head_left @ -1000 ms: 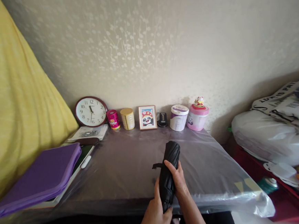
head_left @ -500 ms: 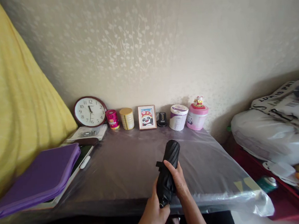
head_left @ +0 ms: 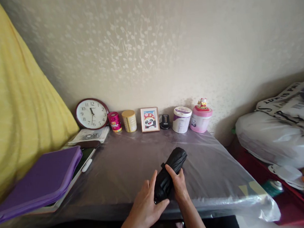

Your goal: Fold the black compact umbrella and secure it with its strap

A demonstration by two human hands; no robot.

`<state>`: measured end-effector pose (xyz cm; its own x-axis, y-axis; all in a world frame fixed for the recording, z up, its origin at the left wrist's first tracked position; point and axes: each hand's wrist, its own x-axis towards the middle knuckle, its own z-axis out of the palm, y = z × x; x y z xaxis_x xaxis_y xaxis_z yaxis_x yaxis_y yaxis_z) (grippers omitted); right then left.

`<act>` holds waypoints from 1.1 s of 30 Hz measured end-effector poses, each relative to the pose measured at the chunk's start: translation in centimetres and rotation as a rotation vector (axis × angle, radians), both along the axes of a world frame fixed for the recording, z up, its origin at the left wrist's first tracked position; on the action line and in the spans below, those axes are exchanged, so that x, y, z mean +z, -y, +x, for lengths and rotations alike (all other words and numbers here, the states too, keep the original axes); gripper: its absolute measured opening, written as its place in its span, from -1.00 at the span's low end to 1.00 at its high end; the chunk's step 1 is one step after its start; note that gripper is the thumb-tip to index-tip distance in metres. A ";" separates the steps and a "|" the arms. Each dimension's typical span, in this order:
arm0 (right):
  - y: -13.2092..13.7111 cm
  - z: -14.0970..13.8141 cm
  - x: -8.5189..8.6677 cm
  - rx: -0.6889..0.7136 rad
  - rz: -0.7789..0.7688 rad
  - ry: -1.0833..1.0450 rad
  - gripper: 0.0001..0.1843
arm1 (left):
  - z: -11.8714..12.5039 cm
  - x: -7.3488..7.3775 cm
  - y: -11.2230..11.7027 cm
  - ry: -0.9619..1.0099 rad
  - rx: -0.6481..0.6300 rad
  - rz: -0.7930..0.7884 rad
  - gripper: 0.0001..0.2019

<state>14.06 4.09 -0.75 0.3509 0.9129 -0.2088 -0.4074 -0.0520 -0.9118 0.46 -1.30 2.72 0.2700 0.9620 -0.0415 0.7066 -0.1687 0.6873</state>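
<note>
And here are both hands on the folded umbrella, out over the near part of the tabletop. The right hand has the firm part of it: thumb laid across the top of the black cloth about midway along, fingers curled down the right side, closed on the roll. The left hand is the looser one, thumb and fingers spread wide, cupping the lower end from the left, one finger running along the cloth. How hard it presses, I cannot tell.

The step in hand, as I read it, is keeping the bundled folds snug and smooth. Look by the right thumb's tip: a short dark tab, probably the strap; whether it is fastened is too small to tell. The next move would call for the right thumb to hold that spot while the left closes around the lower end, gently, so the cloth doesn't spring loose.

As for the lie of it: the umbrella slants, near end low between the left thumb and fingers, far end leaning away to the right, clear beyond the right thumb. Whether its underside touches the tabletop, the view doesn't settle.
</note>
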 end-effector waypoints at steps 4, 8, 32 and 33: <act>-0.3 -0.1 -0.2 -0.012 0.021 0.165 -0.44 | 1.5 -1.9 -0.3 -0.042 0.071 0.142 -0.30; -0.6 0.5 0.6 -0.031 0.003 0.390 -0.43 | 2.1 -3.5 -0.6 -0.017 0.092 0.206 -0.37; 0.6 4.7 1.9 0.406 0.515 0.884 -0.86 | 3.0 -2.5 -0.1 -0.367 0.101 0.324 -0.35; 0.9 4.8 1.9 0.437 0.519 0.876 -0.86 | 3.0 -2.5 -0.1 -0.376 0.102 0.336 -0.35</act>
<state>18.85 3.15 1.15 -0.1836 0.8987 0.3983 0.3491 0.4384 -0.8282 3.45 -1.22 0.20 0.1997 0.9596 0.1982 0.9187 -0.2537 0.3026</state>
